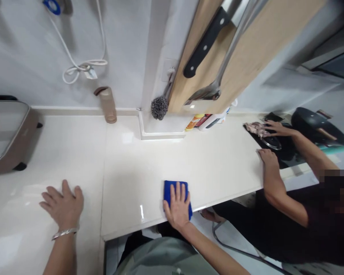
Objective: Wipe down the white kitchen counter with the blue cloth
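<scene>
Wiping seems unfinished; how much is left isn't showing.
The flat, open right hand [178,212] is resting on the blue cloth [167,192]; the spread left hand [64,208] is holding nothing.

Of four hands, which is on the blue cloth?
The camera wearer's right hand, flat on the blue cloth; their left hand is over pale counter, the co-worker's hands by the cooktop.

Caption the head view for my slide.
Right hand on a blue cloth, left hand spread over the white countertop.
</scene>
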The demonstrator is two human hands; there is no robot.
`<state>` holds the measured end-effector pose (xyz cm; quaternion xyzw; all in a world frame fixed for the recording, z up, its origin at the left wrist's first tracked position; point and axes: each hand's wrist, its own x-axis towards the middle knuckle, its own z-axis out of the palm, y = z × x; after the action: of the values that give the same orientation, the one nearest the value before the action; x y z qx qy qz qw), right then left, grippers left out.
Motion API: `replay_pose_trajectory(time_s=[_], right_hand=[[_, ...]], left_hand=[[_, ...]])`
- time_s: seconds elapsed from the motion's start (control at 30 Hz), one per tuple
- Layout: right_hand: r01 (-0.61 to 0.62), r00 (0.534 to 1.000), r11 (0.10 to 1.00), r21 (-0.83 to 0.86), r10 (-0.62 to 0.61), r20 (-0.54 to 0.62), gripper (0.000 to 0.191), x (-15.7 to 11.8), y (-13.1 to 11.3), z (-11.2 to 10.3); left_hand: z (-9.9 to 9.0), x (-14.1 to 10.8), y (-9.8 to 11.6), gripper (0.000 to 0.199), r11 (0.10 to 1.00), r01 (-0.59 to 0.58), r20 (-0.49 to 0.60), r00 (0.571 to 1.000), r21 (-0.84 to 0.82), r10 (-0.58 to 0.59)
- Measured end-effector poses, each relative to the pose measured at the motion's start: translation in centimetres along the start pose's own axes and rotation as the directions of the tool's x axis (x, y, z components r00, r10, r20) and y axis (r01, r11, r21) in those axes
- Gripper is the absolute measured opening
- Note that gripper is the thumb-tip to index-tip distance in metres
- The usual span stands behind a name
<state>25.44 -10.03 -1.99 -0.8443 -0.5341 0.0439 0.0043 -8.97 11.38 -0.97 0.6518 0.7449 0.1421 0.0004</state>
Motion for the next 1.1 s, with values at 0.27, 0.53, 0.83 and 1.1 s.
replay_pose_trajectory(time_s=[0.27,0.53,0.83,1.1], right_hand=[[0.607,0.756,0.732,0.309,-0.652,0.057,0.081,1.0,-10.3,-3.0],[0.665,0.735,0.713,0.223,-0.677,-0.028,0.076,0.8,1.8,-2.2],[0.669,0.724,0.743,0.022,-0.645,-0.244,0.076,0.2,15.0,0.8],[0.736,0.661,0.677,-0.01,-0.722,-0.206,0.076,-0.5,3.4,1.4]], left_hand=[[-1.8,-6.2,1.0,0.062,0.977,-0.148,-0.061,0.988,-0.151,0.14],[-6.0,-16.1,-3.8,0.059,0.997,0.069,-0.061,0.996,0.019,-0.068],[-6.2,-22.0,-7.6,0.062,0.964,0.265,-0.006,0.964,0.022,-0.265],[-4.9,-22.9,-8.2,0.069,0.984,0.176,-0.021,0.984,-0.014,-0.176]])
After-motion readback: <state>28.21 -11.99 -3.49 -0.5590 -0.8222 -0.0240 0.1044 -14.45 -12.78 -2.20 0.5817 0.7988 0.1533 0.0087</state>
